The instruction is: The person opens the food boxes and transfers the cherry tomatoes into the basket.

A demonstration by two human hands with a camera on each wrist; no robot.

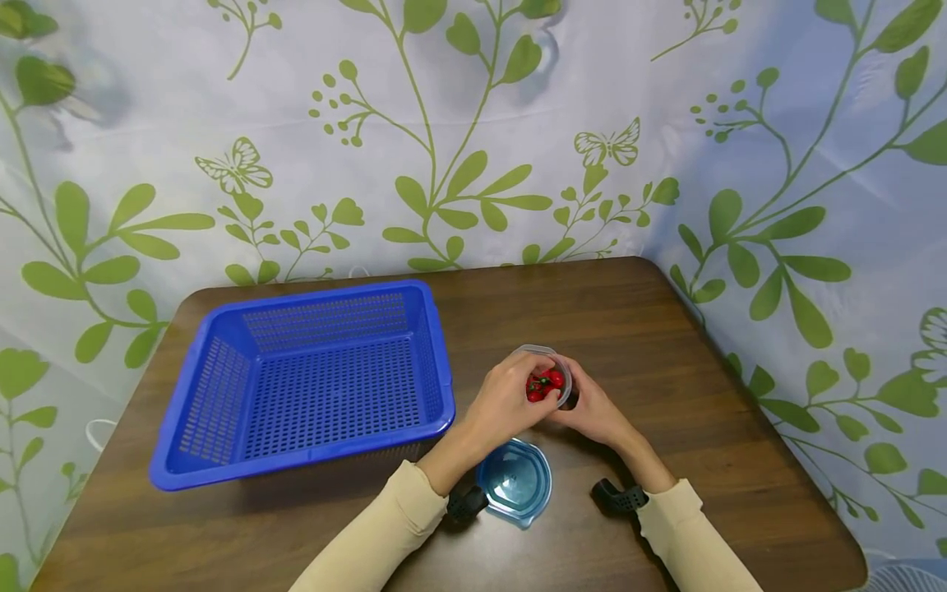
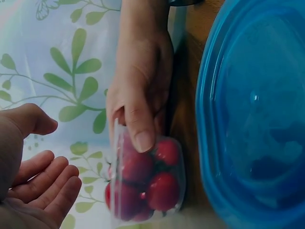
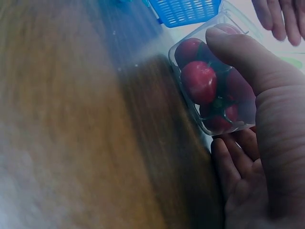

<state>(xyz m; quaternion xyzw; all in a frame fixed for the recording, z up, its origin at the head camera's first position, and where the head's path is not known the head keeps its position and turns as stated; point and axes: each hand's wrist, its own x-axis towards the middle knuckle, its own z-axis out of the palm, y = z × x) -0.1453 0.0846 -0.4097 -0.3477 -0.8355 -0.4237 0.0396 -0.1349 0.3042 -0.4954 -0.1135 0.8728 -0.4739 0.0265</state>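
A small clear plastic container (image 1: 565,388) stands on the table right of the basket, with several cherry tomatoes (image 1: 543,383) with green stems in it. My right hand (image 1: 594,409) grips the container's side, thumb on the near wall and fingers round the other side, as the right wrist view shows. Over the container's mouth hovers my left hand (image 1: 505,396); in the left wrist view its thumb and fingers are apart with nothing between them. A translucent blue lid (image 1: 515,478) lies flat below the hands, beside the left wrist.
A large blue plastic basket (image 1: 333,395) with perforated walls stands on the left of the brown wooden table (image 1: 592,304). Behind and to the right hangs a white curtain (image 1: 296,99) with green leaves. Each wrist wears a black camera strap.
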